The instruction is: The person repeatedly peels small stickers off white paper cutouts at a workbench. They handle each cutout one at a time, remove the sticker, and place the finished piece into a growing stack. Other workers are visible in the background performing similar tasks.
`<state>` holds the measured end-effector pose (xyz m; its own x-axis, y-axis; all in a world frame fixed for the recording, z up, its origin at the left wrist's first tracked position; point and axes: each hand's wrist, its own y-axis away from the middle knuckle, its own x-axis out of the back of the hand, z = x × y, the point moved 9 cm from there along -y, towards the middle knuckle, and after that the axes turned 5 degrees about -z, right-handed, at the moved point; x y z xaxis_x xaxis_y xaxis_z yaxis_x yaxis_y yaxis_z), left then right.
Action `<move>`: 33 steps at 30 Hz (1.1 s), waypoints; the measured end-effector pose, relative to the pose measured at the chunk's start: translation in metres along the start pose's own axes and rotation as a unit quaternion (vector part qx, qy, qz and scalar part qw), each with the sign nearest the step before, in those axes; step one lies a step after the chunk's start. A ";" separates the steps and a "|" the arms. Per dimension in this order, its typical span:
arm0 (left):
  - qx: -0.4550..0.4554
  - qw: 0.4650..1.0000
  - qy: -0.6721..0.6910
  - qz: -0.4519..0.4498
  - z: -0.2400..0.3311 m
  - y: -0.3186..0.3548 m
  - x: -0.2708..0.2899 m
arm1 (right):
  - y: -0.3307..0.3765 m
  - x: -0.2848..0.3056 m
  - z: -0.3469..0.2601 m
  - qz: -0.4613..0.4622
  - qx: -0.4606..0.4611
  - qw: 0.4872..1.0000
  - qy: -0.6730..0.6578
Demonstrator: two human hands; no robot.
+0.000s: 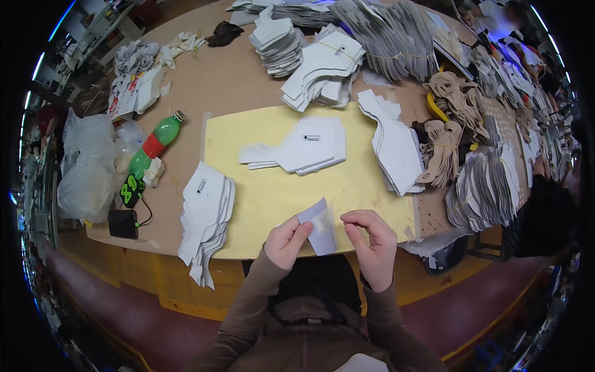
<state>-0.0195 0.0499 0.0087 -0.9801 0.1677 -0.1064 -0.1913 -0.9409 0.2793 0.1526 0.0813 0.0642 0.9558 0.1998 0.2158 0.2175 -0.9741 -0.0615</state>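
My left hand (286,240) grips a small flat lilac-grey piece (324,240) between thumb and fingers, just over the table's near edge. A paler, translucent-looking patch lies across its upper part. To its right is my right hand (373,243), fingers bent, with thumb and forefinger slightly apart and nothing visible between them. Beyond the hands, a stack of white cut pieces (304,152) with a small dark printed label lies on the yellow sheet (365,180). Another labelled white stack (206,211) overhangs the near edge at the left. A third white stack (390,142) rests at the right.
At the left stand a green bottle (153,147), clear plastic bags (87,167) and a black device (123,224). Tied white stacks (325,68) and grey bundles (390,40) fill the far side. Tan bundles (441,146) and grey-white bundles (480,189) lie at the right.
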 end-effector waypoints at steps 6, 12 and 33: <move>-0.026 0.986 0.162 -0.035 -0.023 0.001 -0.029 | 0.009 -0.008 -0.003 -0.042 0.007 0.998 0.048; -0.092 0.992 -0.086 -0.010 0.018 0.010 -0.017 | 0.011 -0.019 -0.003 -0.055 -0.017 0.997 -0.052; 0.120 0.991 -0.003 -0.050 -0.042 0.015 0.019 | 0.005 -0.064 0.042 -0.157 -0.048 0.986 -0.002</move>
<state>-0.0384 0.0269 -0.0295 -0.9555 0.2603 -0.1390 -0.2948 -0.8220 0.4872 0.1011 0.0685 0.0093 0.8454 0.4932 0.2050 0.4831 -0.8698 0.1002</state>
